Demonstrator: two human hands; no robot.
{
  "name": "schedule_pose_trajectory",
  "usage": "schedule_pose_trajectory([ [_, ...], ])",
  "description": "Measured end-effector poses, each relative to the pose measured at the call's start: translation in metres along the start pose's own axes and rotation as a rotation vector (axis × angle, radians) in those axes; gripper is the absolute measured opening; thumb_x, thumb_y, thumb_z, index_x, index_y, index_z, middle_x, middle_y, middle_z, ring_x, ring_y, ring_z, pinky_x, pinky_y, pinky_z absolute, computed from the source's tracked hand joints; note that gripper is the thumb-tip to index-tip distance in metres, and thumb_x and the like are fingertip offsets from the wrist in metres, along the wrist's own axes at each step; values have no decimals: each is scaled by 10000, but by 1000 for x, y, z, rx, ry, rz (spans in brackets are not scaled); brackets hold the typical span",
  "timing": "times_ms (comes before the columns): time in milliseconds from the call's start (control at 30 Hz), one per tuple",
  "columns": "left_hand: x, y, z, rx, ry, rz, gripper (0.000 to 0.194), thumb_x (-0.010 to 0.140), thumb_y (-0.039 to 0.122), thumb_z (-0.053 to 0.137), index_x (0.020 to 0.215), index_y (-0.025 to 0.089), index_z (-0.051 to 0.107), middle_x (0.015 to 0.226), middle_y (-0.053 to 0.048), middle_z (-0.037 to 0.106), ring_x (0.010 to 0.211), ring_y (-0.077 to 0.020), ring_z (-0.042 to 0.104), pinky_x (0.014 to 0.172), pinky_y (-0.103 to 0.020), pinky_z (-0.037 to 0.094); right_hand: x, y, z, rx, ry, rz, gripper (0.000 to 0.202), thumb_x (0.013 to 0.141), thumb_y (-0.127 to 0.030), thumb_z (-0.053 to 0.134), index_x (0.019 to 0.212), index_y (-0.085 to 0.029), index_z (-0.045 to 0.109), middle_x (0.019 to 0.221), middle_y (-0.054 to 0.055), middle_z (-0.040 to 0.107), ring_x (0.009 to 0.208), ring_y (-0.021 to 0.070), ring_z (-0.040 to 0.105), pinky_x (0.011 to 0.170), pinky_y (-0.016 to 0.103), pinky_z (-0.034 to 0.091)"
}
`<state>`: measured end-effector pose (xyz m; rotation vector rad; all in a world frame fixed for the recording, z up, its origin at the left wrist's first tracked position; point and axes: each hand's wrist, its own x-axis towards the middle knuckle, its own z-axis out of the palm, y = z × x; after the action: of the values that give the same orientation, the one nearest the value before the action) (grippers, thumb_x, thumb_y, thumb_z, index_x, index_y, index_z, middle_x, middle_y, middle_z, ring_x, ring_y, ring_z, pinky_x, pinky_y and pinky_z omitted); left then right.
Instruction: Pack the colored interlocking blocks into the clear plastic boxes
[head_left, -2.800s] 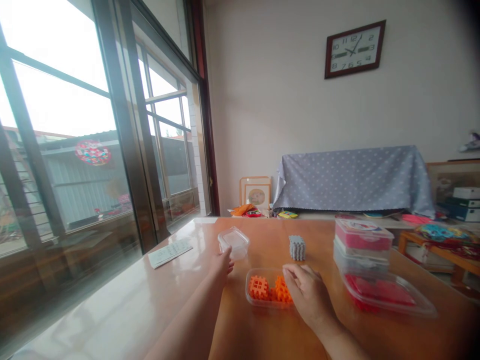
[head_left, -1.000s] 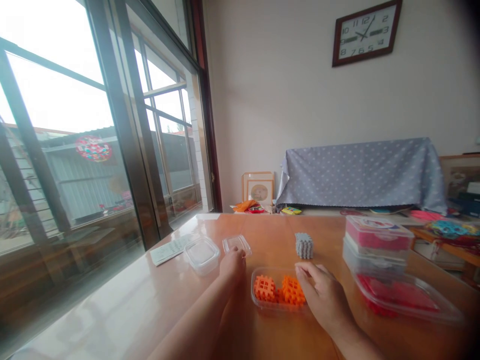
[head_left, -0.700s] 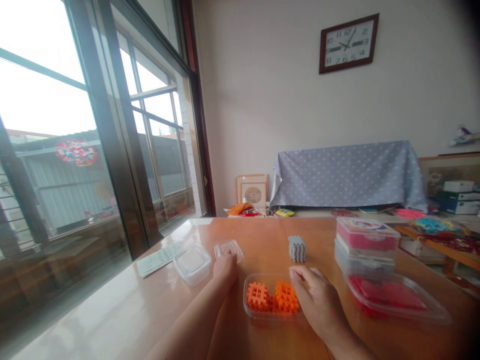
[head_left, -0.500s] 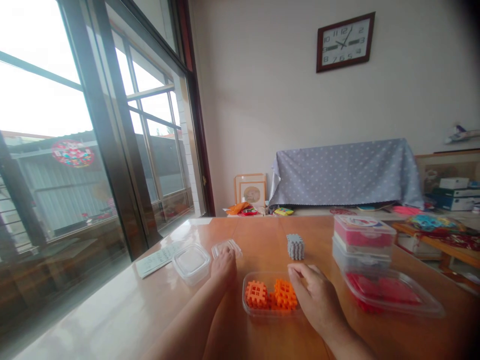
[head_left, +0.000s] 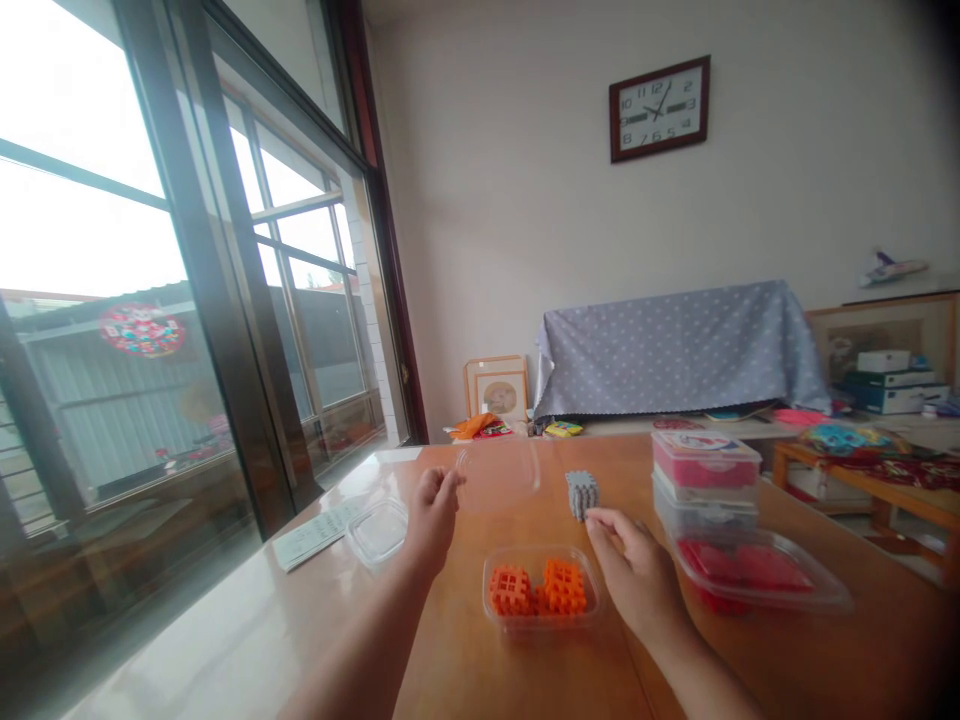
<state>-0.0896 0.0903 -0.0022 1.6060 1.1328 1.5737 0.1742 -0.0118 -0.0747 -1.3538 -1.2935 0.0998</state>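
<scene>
My left hand (head_left: 436,515) is closed on the left edge of a clear plastic lid (head_left: 499,478), which is raised upright above the table. Below and between my hands sits a clear container (head_left: 541,622) with orange lattice blocks (head_left: 564,587) in it. My right hand (head_left: 626,550) is to the right of that container, its fingers curled together near the grey stack of interlocking pieces (head_left: 582,495); whether anything is between them cannot be made out.
On the wooden table (head_left: 480,680), a clear tub (head_left: 377,532) and papers (head_left: 315,535) lie at the left. Stacked boxes (head_left: 705,470) and a lidded container of red pieces (head_left: 750,570) stand at the right.
My left hand has lifted and turned the clear lid up from the table. My right hand has shifted slightly, nearer the grey stack. The camera view has tilted up and turned a little right.
</scene>
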Motion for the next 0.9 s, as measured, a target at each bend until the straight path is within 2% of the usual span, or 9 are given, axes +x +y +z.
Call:
schedule_pose_trajectory([
  [100,-24,2,2,-229,-95,-219,368,815,536,644,862,171,646,569,48,463,519,-96,390,515,-225,284,3,-2,-3,173,1,83,386,933,-519,559,1143,-221,689,1134,120,747,1067,280,691,960,423,527],
  [167,-40,-1,2,-311,-129,-321,337,770,493,701,828,168,631,591,41,505,508,-76,372,495,-212,245,5,-6,-6,283,-4,127,453,919,-563,569,1175,-205,677,1176,139,740,1103,294,685,964,419,527],
  [233,-54,-6,3,-351,-153,-401,326,727,456,741,807,166,614,665,15,586,508,-61,376,489,-202,235,6,-8,-7,339,-41,173,508,904,-608,566,1149,-180,689,1116,140,758,1060,292,698,920,383,537],
  [333,-69,-14,4,-353,-176,-478,344,693,453,760,796,162,608,742,-12,647,499,-50,390,486,-195,242,6,-6,-5,281,-145,243,523,878,-629,577,1069,-161,710,913,90,774,869,249,714,790,324,536],
  [533,-82,-32,3,-226,-154,-416,355,716,487,737,768,162,604,710,-9,636,474,-52,370,477,-205,235,1,8,5,39,-284,279,365,857,-487,586,1036,-192,705,780,29,749,733,218,693,675,302,482],
  [700,-84,-40,-1,-3,-145,-368,321,773,464,692,808,144,675,701,-12,613,544,-89,423,540,-228,325,-2,13,9,-93,-297,239,349,871,-454,553,1086,-214,688,735,7,722,652,198,658,614,293,437],
  [900,-88,-40,-5,32,-194,-365,376,787,502,691,851,134,739,696,-13,612,600,-121,467,603,-248,366,-3,23,14,-211,-282,132,346,883,-477,536,1009,-225,736,887,51,723,841,224,669,755,309,466],
])
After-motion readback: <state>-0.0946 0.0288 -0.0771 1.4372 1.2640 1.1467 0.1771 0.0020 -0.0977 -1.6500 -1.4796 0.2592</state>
